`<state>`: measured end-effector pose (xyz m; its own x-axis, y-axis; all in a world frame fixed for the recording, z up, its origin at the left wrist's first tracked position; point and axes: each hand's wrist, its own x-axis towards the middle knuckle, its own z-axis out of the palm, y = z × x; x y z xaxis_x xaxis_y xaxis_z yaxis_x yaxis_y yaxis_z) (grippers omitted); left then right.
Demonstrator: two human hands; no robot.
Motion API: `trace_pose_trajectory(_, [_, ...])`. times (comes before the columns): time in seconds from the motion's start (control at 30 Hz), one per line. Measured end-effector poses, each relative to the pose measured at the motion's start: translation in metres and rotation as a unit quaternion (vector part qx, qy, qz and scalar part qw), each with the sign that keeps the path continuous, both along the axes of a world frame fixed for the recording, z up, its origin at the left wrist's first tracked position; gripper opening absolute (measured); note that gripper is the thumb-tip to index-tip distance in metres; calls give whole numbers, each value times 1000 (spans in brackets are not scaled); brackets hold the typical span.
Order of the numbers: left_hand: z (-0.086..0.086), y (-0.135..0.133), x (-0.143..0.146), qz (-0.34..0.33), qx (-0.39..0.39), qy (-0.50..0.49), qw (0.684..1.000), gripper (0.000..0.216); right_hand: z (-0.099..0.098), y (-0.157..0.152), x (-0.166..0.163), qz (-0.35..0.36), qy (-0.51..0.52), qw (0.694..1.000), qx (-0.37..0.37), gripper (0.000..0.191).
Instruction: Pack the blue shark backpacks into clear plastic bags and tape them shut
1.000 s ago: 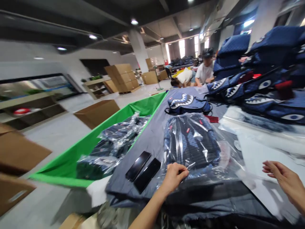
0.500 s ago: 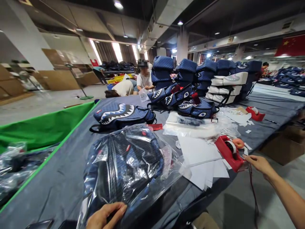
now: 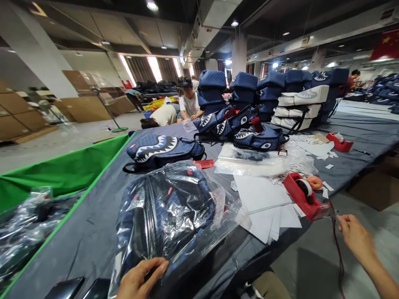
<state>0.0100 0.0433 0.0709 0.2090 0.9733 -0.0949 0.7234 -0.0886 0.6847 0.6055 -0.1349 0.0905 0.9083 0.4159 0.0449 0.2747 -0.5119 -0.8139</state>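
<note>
A dark blue backpack sealed in a clear plastic bag (image 3: 168, 207) lies on the grey cloth-covered table (image 3: 93, 224) right in front of me. My left hand (image 3: 140, 279) grips the near edge of that bag, fingers curled over the plastic. My right hand (image 3: 355, 238) hovers off the table's right edge, just past the red tape dispenser (image 3: 304, 197). Its fingertips are pinched together beside a thin dark cord (image 3: 338, 253) hanging from the dispenser; what they hold is too fine to make out.
White paper sheets (image 3: 264, 199) and flat plastic bags (image 3: 249, 160) lie mid-table. A shark-face backpack (image 3: 158, 149) and stacks of backpacks (image 3: 246, 95) sit farther back. Two phones (image 3: 77, 288) lie by my left hand. A green bin (image 3: 59, 174) holds bagged packs at left. People work behind.
My view swung right from the green bin to the table's right side. My right hand reached the red tape dispenser, then drew back down and right. My left hand stayed on the bag.
</note>
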Motion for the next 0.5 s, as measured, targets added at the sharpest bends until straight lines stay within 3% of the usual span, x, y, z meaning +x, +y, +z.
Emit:
trace_pose_trajectory(0.07, [6, -4, 5, -3, 11, -2, 1000, 55, -20, 7, -31, 20, 63, 997, 40, 58])
trace_pose_trajectory(0.13, [14, -12, 12, 2, 23, 0, 1000, 53, -35, 22, -72, 111, 145, 981, 57, 69])
trace_pose_trajectory(0.2, [24, -22, 20, 13, 30, 11, 999, 47, -38, 41, -113, 242, 267, 930, 67, 71])
trace_pose_trajectory(0.27, [32, -27, 28, 17, 28, 31, 999, 35, -26, 66, -148, 380, 334, 861, 52, 63])
trace_pose_trajectory(0.37, [38, -24, 36, 17, 7, 46, 999, 23, 12, 124, -189, 605, 211, 767, 5, 53])
trace_pose_trajectory(0.4, [38, -23, 37, 21, 3, 44, 999, 22, 28, 147, -204, 681, 142, 719, -10, 53])
trace_pose_trajectory(0.5, [37, -22, 39, 36, 3, 32, 999, 21, 68, 209, -259, 842, -46, 530, -87, 50])
